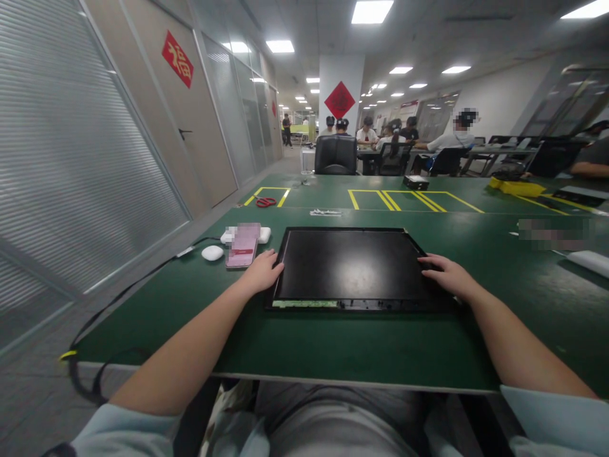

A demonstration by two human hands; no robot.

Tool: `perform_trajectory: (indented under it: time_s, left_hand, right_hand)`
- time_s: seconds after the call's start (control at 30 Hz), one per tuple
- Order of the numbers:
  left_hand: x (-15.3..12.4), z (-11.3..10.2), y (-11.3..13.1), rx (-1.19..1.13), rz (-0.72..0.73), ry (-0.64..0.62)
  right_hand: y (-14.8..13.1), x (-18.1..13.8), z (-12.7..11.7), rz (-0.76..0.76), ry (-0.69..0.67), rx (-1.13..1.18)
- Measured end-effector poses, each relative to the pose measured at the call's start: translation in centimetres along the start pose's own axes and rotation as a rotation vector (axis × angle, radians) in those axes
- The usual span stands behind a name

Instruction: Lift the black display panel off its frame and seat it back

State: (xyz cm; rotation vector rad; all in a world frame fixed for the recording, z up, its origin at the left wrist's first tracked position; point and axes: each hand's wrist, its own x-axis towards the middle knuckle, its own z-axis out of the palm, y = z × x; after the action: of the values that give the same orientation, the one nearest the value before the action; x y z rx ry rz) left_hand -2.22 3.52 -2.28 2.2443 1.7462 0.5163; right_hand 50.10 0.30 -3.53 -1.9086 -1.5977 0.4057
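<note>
One black panel [352, 266] is set flat at the front of the green worktop [333, 346]; the left hand [261, 271] is laid loosely curled on its left edge and the right hand [447, 274] spread on its right edge, nothing being gripped. A pink phone [243, 245] is placed just left of it, and seated people [366, 134] are seen beyond under ceiling lights [371, 11].
</note>
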Motion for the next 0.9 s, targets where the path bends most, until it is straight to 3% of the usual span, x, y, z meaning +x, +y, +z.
perform_trajectory:
  time_s: [0.2, 0.43, 0.67, 0.9]
  left_hand:
    - [0.0, -0.6, 0.3, -0.119, 0.041, -0.002]
    - [-0.5, -1.7, 2.0, -0.382, -0.051, 0.134]
    - [-1.5, -2.1, 4.4, -1.057, -0.291, 0.115]
    - [-1.8, -2.6, 5.9, -1.26, -0.417, 0.129]
  right_hand:
    - [0.6, 0.2, 0.2, -0.015, -0.017, -0.036]
    - [0.6, 0.3, 0.2, -0.002, -0.014, -0.039]
    - [0.7, 0.3, 0.2, -0.002, -0.004, -0.027]
    - [0.3, 0.3, -0.1, 0.001, -0.021, -0.036]
